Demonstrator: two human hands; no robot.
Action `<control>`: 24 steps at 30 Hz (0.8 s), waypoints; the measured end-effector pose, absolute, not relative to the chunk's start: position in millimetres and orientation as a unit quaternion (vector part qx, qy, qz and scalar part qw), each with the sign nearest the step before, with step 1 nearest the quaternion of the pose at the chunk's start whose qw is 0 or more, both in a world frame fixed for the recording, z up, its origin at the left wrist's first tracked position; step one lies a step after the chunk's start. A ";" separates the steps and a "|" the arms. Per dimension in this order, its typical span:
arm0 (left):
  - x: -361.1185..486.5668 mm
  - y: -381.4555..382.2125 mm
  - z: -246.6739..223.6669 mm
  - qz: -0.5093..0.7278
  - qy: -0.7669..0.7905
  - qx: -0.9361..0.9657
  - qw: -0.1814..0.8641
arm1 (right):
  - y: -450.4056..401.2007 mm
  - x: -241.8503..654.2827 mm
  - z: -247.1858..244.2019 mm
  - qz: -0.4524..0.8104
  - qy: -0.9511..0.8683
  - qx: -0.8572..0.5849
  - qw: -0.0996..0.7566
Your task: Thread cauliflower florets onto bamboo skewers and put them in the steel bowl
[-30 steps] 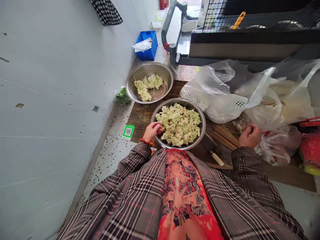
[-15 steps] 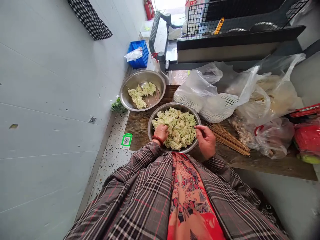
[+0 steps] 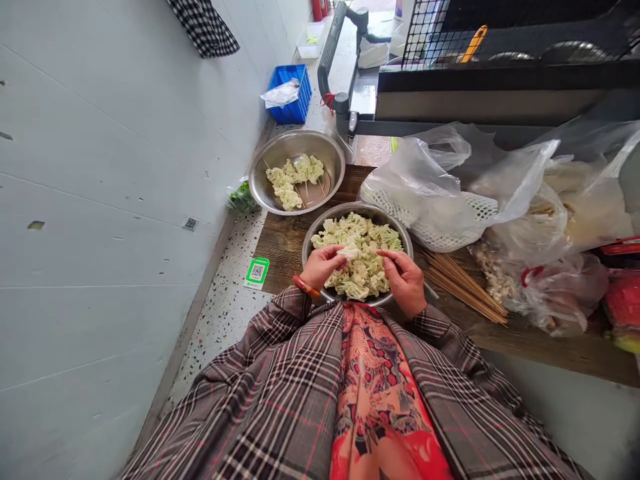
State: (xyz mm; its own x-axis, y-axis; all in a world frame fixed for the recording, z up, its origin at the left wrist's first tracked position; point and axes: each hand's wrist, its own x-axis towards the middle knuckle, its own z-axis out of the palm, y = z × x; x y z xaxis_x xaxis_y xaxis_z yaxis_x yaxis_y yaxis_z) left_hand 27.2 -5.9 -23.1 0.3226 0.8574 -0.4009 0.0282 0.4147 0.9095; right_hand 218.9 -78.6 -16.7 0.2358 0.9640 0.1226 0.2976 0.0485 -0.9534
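My left hand point(image 3: 323, 267), with a reddish-brown bangle at the wrist, pinches a pale cauliflower floret point(image 3: 349, 251) above the near metal bowl point(image 3: 307, 250). Several more cauliflower florets point(image 3: 363, 283) fill that bowl. On the bowl's right side, my right hand point(image 3: 406, 280) is closed in a pinch, its fingertips pointing left at the floret, a small gap apart. What the right fingers hold is too small to make out. A bundle of thin wooden skewers point(image 3: 465, 287) lies on the table to the right of this hand.
A larger metal bowl point(image 3: 257, 183) behind holds skewered cauliflower point(image 3: 295, 177). Plastic bags point(image 3: 425, 180) and a white mesh-wrapped item point(image 3: 440, 227) crowd the right. A blue crate point(image 3: 300, 107) stands at the back, a green QR card point(image 3: 257, 273) at left, beside the wall point(image 3: 100, 267).
My left hand has come up out of the florets with one floret in its fingers. My right hand has shifted slightly left, closer to it. The view has moved a little.
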 end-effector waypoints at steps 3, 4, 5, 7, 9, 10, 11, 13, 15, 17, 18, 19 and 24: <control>29.9 -8.5 -11.0 0.295 0.496 0.547 0.607 | -67.4 215.8 -14.7 0.346 -0.519 -0.605 0.494; 30.8 -9.3 -6.5 0.292 0.487 0.582 0.582 | -64.9 214.3 -14.5 0.357 -0.524 -0.604 0.484; 31.7 -10.2 -2.2 0.291 0.477 0.613 0.559 | -63.3 212.6 -14.5 0.370 -0.529 -0.600 0.473; 33.1 -12.2 4.7 0.294 0.461 0.655 0.522 | -62.6 208.1 -15.0 0.400 -0.539 -0.586 0.455; 34.1 -14.9 7.9 0.298 0.460 0.656 0.518 | -64.2 202.9 -16.4 0.429 -0.539 -0.569 0.449; 34.3 -16.5 7.9 0.305 0.467 0.639 0.529 | -65.5 200.2 -17.5 0.444 -0.531 -0.563 0.452; 34.5 -18.4 7.3 0.313 0.477 0.614 0.545 | -66.7 197.6 -18.9 0.459 -0.516 -0.558 0.460; 34.9 -22.8 4.9 0.328 0.490 0.554 0.587 | -68.7 193.4 -21.8 0.490 -0.479 -0.548 0.480; 35.6 -27.8 3.1 0.327 0.484 0.502 0.638 | -69.7 190.8 -23.5 0.510 -0.449 -0.539 0.497; 36.6 -32.5 2.6 0.315 0.461 0.463 0.689 | -70.2 189.8 -22.8 0.516 -0.441 -0.534 0.504; 37.1 -34.3 2.7 0.312 0.449 0.446 0.709 | -70.5 189.8 -21.6 0.514 -0.445 -0.532 0.504; 37.6 -35.8 2.8 0.316 0.440 0.429 0.723 | -70.8 189.9 -20.2 0.512 -0.452 -0.529 0.504; 38.6 -37.5 1.6 0.361 0.443 0.321 0.755 | -73.0 188.4 -18.4 0.529 -0.464 -0.519 0.485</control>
State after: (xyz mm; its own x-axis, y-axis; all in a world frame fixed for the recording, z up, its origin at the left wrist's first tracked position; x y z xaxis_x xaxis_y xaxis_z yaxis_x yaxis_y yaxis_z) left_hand 38.6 -37.5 1.6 0.3471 0.8299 -0.4368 -0.2617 0.5330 0.8047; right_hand 188.4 -73.0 -18.4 0.0087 0.9950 -0.0998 -0.0311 -0.0995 -0.9945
